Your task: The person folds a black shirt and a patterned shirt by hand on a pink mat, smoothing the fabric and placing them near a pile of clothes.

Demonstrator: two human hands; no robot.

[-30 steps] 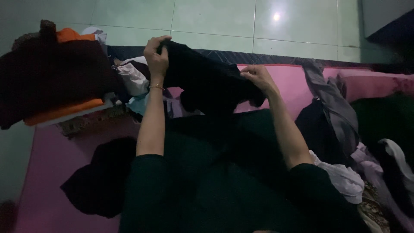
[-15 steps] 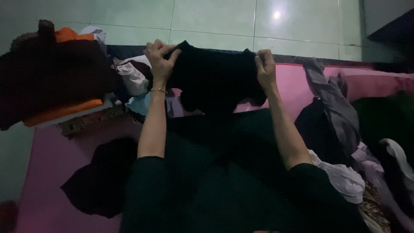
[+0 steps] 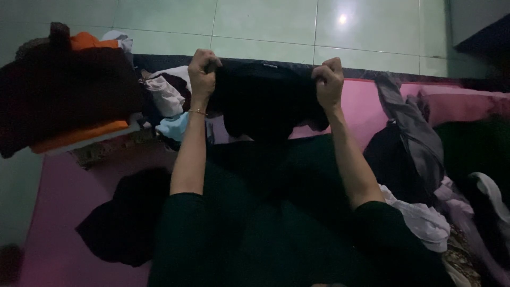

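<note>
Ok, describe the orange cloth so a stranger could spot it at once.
Start at the pink mat and go to its far left corner, where a stack of folded clothes sits. The orange cloth is the bright layer near the bottom of that stack, under dark brown garments, the only vivid band there.

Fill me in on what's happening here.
A person is holding up a black garment by its top edge, left hand and right hand each fisted on a corner, above a pink mat. A folded stack sits to the left; loose clothes lie to the right.
</note>
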